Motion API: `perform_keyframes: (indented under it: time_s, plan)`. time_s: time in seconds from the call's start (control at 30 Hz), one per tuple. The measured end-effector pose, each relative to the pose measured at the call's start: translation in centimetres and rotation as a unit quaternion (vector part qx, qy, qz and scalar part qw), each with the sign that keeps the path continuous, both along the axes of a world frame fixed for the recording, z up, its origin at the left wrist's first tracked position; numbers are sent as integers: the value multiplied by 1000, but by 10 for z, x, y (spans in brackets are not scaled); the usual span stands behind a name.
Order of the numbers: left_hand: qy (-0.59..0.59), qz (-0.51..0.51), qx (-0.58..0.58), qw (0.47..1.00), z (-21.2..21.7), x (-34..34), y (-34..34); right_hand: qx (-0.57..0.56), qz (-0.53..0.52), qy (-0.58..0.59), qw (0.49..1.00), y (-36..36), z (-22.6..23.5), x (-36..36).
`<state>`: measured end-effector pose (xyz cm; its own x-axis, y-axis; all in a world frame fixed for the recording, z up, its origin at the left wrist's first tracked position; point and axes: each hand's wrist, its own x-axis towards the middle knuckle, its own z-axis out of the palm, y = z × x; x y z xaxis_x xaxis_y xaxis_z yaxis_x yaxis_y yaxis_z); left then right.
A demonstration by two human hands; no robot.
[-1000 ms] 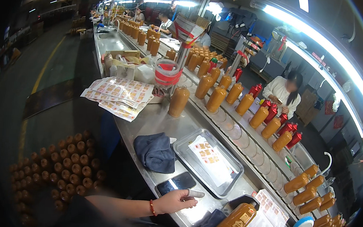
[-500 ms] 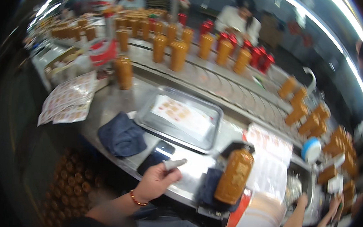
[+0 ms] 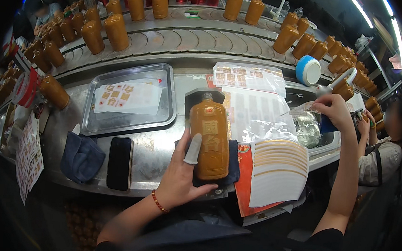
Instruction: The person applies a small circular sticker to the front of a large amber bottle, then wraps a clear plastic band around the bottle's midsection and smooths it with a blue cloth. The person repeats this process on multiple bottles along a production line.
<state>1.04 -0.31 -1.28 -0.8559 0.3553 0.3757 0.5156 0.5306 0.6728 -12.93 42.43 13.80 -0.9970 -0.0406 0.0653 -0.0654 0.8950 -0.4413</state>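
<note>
1. The fingers of the left hand are spread, with the thumb held well apart from the index finger, on which a grey finger cover is worn.
2. The brown bottle is located at the centre of the frame, immediately to the right of these fingers. Its left edge is overlapped by the finger cover; whether firm pressure is applied cannot be told.
3. The bottle's long axis is directed nearly up and down the frame, with the neck toward the top and the base toward the bottom, close above the left thumb.
4. The bottle is backed by a black holder around its neck end and by a dark blue cloth at its lower right.
5. The fingertips of the right hand are pressed together at the upper right, and a thin clear film appears to be pinched between them, beside the basin.
6. The right hand is separated from the bottle by the white sheet and its surroundings; the left hand is clearly nearer.
</note>
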Motion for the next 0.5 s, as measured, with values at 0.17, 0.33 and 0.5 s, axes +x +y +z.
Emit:
perform_keyframes:
  time_s: [0.17, 0.33, 0.5]
  plan:
    - [22, 32, 11, 999, -1, -13, 1, -84, 44, -30, 995, -59, 22, 21]
    - [37, 13, 1, 999, 6, -15, -4, -58, 133, -35, 989, -97, 39, 42]
    - [26, 10, 2, 1000, -6, -18, -8, -41, 190, -33, 980, -119, 36, 51]
